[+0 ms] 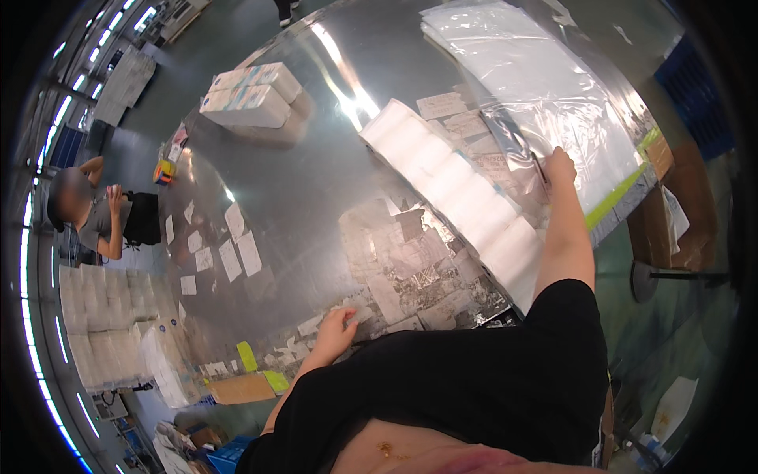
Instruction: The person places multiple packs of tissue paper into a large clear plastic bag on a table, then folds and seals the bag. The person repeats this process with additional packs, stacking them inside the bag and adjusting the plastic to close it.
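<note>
My right hand (560, 168) is at the near side of a stack of clear plastic bags (533, 71), its fingers curled. A thin dark object (539, 168) shows right beside the fingers; whether I grip it or the plastic is hidden. Left of that forearm lies a long row of white packs (450, 183), apparently wrapped tissue, set end to end across the metal table (284, 172). My left hand (339, 332) is low over the table's near edge, fingers loosely bent and apart, with nothing in it.
Two printed tissue packs (251, 98) stand at the far left of the table. A tape roll (164, 172) sits on its left edge. Paper labels (240, 255) are stuck to the top. A person (106, 207) stands beyond. Stacked white packs (106, 326) and a cardboard box (675, 219) flank the table.
</note>
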A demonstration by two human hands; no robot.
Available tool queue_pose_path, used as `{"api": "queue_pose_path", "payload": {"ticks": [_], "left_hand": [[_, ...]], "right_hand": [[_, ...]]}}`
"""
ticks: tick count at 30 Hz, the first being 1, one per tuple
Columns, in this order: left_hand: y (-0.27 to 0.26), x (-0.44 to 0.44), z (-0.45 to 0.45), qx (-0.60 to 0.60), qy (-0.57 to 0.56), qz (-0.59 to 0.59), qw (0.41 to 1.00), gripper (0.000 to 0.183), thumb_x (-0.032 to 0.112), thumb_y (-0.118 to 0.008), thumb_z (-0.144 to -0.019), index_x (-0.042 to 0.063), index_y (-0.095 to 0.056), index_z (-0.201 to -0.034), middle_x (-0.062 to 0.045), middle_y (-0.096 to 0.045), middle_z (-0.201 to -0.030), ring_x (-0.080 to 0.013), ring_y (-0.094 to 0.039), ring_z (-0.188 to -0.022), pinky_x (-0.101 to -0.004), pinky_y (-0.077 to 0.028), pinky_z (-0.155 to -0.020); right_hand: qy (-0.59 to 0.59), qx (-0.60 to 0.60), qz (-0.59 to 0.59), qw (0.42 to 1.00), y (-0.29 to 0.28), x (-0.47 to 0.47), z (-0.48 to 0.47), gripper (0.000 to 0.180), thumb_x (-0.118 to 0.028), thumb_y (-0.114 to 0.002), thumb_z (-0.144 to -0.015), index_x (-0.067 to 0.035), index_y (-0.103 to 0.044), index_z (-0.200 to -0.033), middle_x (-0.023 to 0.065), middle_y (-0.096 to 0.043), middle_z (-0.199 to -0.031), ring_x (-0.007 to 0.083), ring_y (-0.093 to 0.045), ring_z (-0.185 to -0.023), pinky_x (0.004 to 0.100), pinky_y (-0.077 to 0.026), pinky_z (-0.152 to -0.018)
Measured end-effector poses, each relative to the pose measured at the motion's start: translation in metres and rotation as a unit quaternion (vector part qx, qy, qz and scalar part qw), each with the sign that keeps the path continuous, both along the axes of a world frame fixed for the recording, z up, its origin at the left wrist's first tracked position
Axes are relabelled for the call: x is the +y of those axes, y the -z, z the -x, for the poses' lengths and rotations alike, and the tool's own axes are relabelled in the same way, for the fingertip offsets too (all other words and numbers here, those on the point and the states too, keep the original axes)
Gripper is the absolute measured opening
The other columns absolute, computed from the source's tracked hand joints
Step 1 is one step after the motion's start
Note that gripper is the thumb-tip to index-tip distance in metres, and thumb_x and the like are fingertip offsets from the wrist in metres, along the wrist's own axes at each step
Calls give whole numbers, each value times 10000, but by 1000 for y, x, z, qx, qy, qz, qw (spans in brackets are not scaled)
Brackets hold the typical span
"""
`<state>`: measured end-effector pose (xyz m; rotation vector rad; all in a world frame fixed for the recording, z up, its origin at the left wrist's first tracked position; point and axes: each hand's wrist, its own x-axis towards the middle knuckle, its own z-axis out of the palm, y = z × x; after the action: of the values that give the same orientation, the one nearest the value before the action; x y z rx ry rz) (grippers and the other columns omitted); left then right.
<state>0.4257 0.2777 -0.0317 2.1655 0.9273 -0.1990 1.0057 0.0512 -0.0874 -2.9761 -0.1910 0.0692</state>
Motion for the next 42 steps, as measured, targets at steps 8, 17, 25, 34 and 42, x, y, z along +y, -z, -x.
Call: {"api": "queue_pose_path", "payload": {"ticks": [8, 17, 25, 34, 42], "left_hand": [[-5, -3, -13, 10, -24, 23, 999, 266, 126, -605, -806, 28, -590, -1054, -138, -617, -991, -264, -603, -927, -343, -475, -810], [-17, -4, -37, -117, -86, 238, 960, 335, 178, -583, -873, 36, -534, -1173, -83, -608, -1059, -191, -576, -987, -303, -451, -848], [-32, 7, -5, -324, -175, 341, 865, 725, 384, -582, -878, 100, -194, -1421, -73, -395, -1341, -171, -402, -1190, -290, -346, -941], [-24, 13, 152, -125, -261, 41, 956, 519, 279, -626, -830, -32, -477, -1218, -145, -559, -1140, -183, -532, -1036, -324, -419, -871], [-62, 9, 159, -362, -314, 100, 872, 531, 229, -647, -791, -13, -467, -1228, -164, -549, -1166, -283, -525, -1082, -373, -404, -919]], "right_hand": [[12, -144, -160, 977, -80, 11, -81, 269, -228, -458, -853, -34, -639, -900, 187, -641, -915, 344, -620, -856, 438, -477, -722], [-188, 264, -727, 605, -202, 164, 106, 148, -183, -562, -832, -80, -573, -727, -32, -493, -696, 82, -445, -650, 249, -374, -590], [-474, 495, -533, 496, -208, 227, 395, 249, -171, -574, -828, -44, -482, -636, 4, -526, -572, 108, -528, -519, 268, -436, -497], [-442, 567, -416, 557, -183, 227, 493, 225, -151, -556, -830, -43, -489, -645, 33, -507, -549, 119, -499, -455, 264, -424, -456], [-463, 624, -386, 497, -181, 260, 588, 137, -148, -565, -849, -44, -558, -760, 13, -570, -719, 95, -522, -662, 252, -444, -641]]}}
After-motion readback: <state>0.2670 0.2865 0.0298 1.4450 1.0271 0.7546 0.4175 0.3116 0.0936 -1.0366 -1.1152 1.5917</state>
